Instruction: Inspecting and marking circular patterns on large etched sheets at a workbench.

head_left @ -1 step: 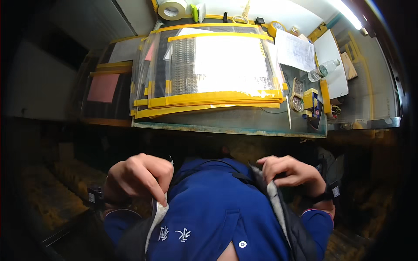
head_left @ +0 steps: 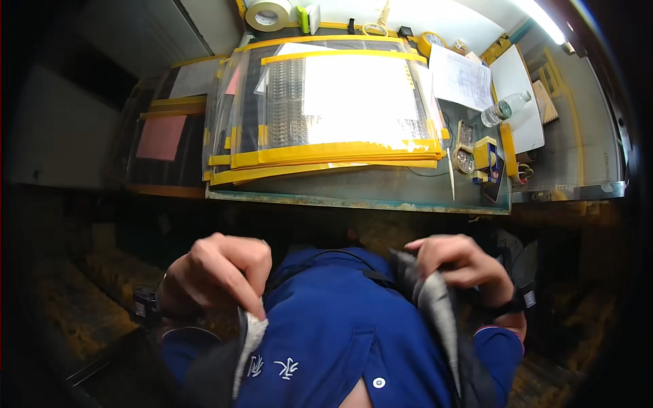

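I wear a blue shirt (head_left: 320, 306) with a dark, pale-lined vest (head_left: 469, 367) hanging unfastened over it. On the left, the fingers of my left hand (head_left: 221, 268) are closed on the vest's edge, where white lining (head_left: 253, 333) shows. My right hand (head_left: 459, 262) pinches the opposite edge, and the grey-white lining turns outward below its fingers. Both hands are in front of my body, near the front edge of the table and apart from everything on it. Part of the vest's lower right side is blurred.
Ahead is a glass-topped table (head_left: 367, 185) with a stack of yellow-taped clear film sheets (head_left: 282, 102). To its right are a plastic bottle (head_left: 503, 110), a magnifier (head_left: 464, 160), a white stick (head_left: 451, 173) and papers (head_left: 460, 78). Tape rolls (head_left: 267, 15) stand at the back.
Both hands have risen slightly. The right vest edge has moved with my right hand, turning more of its lining into view. The table things have stayed put.
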`<state>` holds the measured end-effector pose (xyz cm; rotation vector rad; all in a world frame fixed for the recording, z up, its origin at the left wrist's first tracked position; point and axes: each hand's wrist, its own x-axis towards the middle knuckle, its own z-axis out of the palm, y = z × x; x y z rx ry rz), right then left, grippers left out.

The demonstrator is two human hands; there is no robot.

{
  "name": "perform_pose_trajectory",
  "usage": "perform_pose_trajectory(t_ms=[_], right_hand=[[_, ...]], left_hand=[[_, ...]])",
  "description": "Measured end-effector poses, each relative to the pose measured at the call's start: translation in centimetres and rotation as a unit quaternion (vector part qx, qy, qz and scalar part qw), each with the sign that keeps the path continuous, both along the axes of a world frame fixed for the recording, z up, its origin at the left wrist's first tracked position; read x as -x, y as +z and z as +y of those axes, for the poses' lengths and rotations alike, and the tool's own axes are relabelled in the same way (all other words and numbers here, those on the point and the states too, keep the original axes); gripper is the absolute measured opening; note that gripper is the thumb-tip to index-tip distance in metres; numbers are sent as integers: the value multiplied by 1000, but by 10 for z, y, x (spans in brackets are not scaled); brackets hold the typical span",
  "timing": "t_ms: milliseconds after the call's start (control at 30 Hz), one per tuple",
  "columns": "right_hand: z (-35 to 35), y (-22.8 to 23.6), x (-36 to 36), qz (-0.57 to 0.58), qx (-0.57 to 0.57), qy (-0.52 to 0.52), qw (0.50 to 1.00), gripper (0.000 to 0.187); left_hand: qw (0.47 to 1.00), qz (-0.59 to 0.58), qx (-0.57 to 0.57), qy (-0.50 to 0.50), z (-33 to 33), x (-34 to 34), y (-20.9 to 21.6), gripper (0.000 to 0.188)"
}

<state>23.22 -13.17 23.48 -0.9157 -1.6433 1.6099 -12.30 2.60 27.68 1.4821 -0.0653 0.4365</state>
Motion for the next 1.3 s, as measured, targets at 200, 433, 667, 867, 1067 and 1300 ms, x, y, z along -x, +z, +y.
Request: perform_pose_trajectory(t_ms=[200, 433, 667, 867, 1067, 1300], right_hand=[[56, -28, 48, -136, -12, 53, 989, 19], [76, -120, 74, -380, 151, 95, 908, 39], [43, -169, 57, -72, -123, -185, 972, 29], [63, -75, 26, 215, 170, -161, 948, 34], [77, -88, -77, 795, 53, -400, 452, 8], [109, -118, -148, 679, 16, -585, 442, 8]], left_hand=[[966, 97, -240, 15, 19, -80, -67, 12], [966, 118, -118, 199, -19, -132, -122, 10], [973, 47, -203, 104, -47, -160, -92, 35], [963, 125, -193, 140, -44, -129, -89, 21], [940, 280, -65, 184, -18, -85, -132, 13], [936, 278, -124, 178, -12, -86, -132, 13]])
